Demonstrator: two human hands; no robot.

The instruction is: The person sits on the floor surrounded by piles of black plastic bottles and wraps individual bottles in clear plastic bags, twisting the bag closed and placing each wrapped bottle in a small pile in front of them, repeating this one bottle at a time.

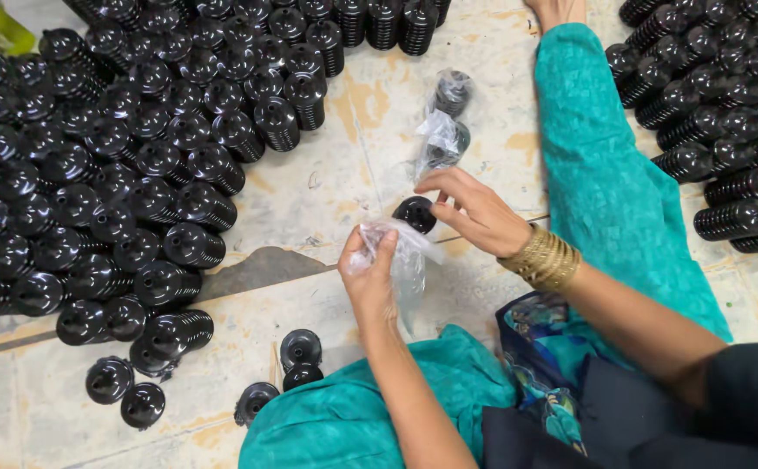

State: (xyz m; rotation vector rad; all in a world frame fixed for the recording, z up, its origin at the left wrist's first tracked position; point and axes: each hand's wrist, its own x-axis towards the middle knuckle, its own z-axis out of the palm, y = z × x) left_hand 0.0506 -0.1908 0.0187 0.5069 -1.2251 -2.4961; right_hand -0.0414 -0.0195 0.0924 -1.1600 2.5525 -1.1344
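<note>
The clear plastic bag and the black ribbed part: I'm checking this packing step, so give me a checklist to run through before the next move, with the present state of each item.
1. Left hand grips the clear plastic bag at its top: ok.
2. Right hand holds the black ribbed part in its fingers: ok.
3. Part sits at the bag's mouth, not yet inside: ok.
4. Bag mouth open wide enough for the part: cannot tell; the film is crumpled.
5. Bagged parts lie apart on the floor, beyond the hands: ok.
6. Loose parts heap lies to the left: ok.
</note>
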